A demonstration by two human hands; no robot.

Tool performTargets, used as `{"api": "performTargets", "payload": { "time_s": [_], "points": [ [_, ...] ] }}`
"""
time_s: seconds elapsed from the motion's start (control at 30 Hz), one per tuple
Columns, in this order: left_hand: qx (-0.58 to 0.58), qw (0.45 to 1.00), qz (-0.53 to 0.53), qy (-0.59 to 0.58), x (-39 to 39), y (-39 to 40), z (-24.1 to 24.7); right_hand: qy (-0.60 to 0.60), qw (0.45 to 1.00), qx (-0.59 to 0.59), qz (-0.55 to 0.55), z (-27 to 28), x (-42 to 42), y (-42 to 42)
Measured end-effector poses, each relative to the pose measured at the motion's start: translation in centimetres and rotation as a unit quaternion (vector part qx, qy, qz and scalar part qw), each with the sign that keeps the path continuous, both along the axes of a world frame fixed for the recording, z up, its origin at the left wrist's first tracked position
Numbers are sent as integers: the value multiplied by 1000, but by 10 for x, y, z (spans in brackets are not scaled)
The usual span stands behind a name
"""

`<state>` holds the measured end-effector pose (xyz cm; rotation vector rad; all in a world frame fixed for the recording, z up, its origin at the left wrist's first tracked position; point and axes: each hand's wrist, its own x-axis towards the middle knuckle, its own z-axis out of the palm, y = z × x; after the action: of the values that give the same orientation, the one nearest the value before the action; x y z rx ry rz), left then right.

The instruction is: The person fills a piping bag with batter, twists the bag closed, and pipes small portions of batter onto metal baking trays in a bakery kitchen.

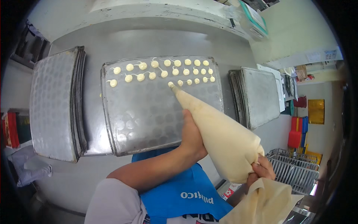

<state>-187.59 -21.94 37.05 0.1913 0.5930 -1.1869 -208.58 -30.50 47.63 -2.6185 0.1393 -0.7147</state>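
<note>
A large cloth piping bag [223,131] full of pale batter slants across the picture. My right hand [261,169] grips its gathered top, with loose cloth hanging below. My left hand [193,134] rests against the bag's underside near the narrow end, fingers partly hidden behind it. The bag's nozzle [172,86] points at a metal baking tray [145,112], where a round of batter [170,83] shows at the tip. Two rows of small batter rounds [152,75] lie along the tray's far side, several with thin tails, and part of a third row lies to the right.
A stack of metal trays [53,103] stands at the left of the steel table [139,36]; another tray stack [260,95] is at the right. A plastic tub with a teal lid [253,21] sits at the upper right. Grey plastic crates [296,170] stand beyond the table at the right.
</note>
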Motion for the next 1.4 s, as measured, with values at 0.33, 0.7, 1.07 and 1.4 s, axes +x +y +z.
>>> {"api": "performTargets", "payload": {
  "time_s": [0.33, 0.7, 1.07, 1.4],
  "points": [
    [2, 1000, 30, 4, 7, 25, 1, -21, 999, 24, 23, -5, 15, 4],
    [-33, 996, 73, 24, 17, 46, 6, 6, 995, 32, 98, 7, 35, 12],
    [-55, 990, 131, 3, 22, 69, 4, 1, 988, 36, 149, 6, 49, 15],
    [-57, 980, 188, -13, 33, 80, 11, -78, 983, 87, 140, 0, 60, 32]
  ]
}}
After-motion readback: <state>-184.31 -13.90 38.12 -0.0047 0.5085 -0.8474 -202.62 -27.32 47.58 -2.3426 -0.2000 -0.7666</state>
